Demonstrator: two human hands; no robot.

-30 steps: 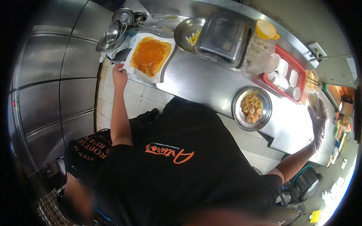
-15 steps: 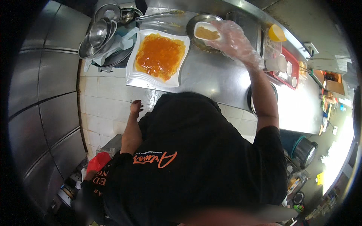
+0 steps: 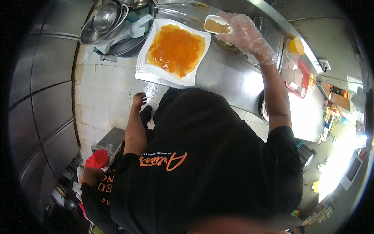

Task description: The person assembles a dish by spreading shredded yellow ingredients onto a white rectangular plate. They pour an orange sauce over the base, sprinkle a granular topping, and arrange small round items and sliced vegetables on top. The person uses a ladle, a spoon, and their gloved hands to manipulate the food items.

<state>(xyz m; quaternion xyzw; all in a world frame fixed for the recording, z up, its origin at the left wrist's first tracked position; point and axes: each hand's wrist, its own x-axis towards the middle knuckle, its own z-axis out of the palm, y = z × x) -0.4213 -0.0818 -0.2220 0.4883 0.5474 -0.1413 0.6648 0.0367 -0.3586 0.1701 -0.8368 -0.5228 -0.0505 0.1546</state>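
Right hand [image 3: 243, 34], gloved: grip pinching small white dish [image 3: 212, 17] of brown granules [image 3: 217, 26] | dish at wavy white plate's [image 3: 156, 77] upper-right corner, above counter [image 3: 230, 74] | left hand [image 3: 139, 100]: empty, loosely spread | advise: keep dish level, glove clear of granules

A long stainless-steel counter [image 3: 230, 74] is backed along its far edge by a raised metal ledge [image 3: 269, 16], above which a dull grey-green wall [image 3: 327, 39] is seen. A pale outlet [image 3: 324, 65] is fixed to that wall toward the counter's right end. Beyond the left end, the side is lined with tall steel panels [image 3: 43, 105], divided by dark seams. Between these and the counter's near edge, the floor [image 3: 103, 87] is laid with whitish tiles, brownish-stained beside the panels; on it a low grey box-like unit [image 3: 111, 138] is placed. The counter's right end is washed out by white light, and the wall beyond is partly hidden by strong glare [image 3: 341, 173].
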